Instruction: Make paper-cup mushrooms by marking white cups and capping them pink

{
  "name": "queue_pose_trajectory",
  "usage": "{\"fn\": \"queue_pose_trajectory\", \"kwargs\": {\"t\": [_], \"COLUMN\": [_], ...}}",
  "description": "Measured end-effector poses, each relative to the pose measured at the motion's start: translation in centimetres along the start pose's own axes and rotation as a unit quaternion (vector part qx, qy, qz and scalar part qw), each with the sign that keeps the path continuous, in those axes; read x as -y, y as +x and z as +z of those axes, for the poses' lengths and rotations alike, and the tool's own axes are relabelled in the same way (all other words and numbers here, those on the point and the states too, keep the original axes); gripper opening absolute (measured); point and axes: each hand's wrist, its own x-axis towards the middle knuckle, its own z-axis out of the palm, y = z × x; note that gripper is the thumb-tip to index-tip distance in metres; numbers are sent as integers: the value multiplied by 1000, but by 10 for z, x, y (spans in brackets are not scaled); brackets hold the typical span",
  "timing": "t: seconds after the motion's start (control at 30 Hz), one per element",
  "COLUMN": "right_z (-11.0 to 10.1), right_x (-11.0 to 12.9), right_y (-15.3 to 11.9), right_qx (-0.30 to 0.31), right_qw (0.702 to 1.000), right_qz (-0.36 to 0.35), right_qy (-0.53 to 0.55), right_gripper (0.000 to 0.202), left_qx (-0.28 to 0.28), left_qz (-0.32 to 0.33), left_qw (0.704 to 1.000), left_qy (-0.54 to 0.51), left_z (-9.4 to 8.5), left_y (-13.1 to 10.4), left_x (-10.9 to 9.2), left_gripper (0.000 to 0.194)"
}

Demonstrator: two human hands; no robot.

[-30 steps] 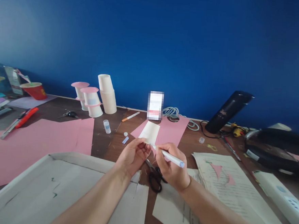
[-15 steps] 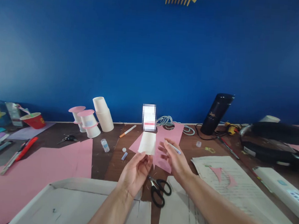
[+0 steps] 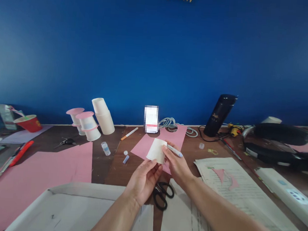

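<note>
Between my two hands, near the middle of the desk, is a white paper cup (image 3: 157, 150), tilted to one side. My left hand (image 3: 144, 178) grips it from below, thumb on its lower edge. A white marker with a pale blue end (image 3: 175, 151) lies in my right hand (image 3: 175, 166), whose fingertips also touch the cup's right side. Behind the cup lies a cut pink sheet (image 3: 177, 133). Black-handled scissors (image 3: 161, 197) rest just below my hands, their blades mostly hidden.
A phone (image 3: 151, 119) stands against the blue partition. Stacked white cups (image 3: 103, 117) and pink-topped cup pieces (image 3: 88, 125) stand at left, near a red cutter (image 3: 21, 153). Printed papers (image 3: 243, 195), a black bottle (image 3: 219, 116) and a power strip (image 3: 288, 191) are at right.
My right hand has moved left and now touches the cup, the marker still in it. The cup has tilted and shifted slightly right in my left hand. The view has shifted a little.
</note>
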Motion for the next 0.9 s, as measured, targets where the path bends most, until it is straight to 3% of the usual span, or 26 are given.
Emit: {"fn": "queue_pose_trajectory", "kwargs": {"t": [0.13, 0.23, 0.3, 0.4, 0.57, 0.73, 0.9], "right_z": [-5, -5, -4, -1, 0, -2, -1], "right_x": [1, 10, 17, 23, 18, 18, 19], "right_y": [2, -5, -14, -28, -34, -28, -29], "right_qx": [-83, -112, -94, -9, 90, 99, 98], "right_qw": [984, 943, 905, 841, 783, 765, 755], "right_qz": [-100, -212, -285, -375, -414, -432, -429], "right_qy": [-123, -229, -301, -389, -455, -467, -486], "right_gripper": [47, 39, 34, 33, 40, 37, 29], "left_qx": [-42, -66, -71, -62, -33, -68, -13], "left_qz": [14, 22, 23, 27, 15, 13, 25], "left_qw": [999, 997, 997, 997, 998, 996, 1000], "left_qy": [-6, -18, -22, -27, -41, -50, -11], "left_z": [-1, -3, -4, -6, -7, -6, -5], "left_y": [4, 8, 10, 11, 12, 11, 10], "left_x": [-3, -6, -6, -6, -8, -10, -8], "left_gripper": [8, 11, 13, 12, 4, 10, 3]}}
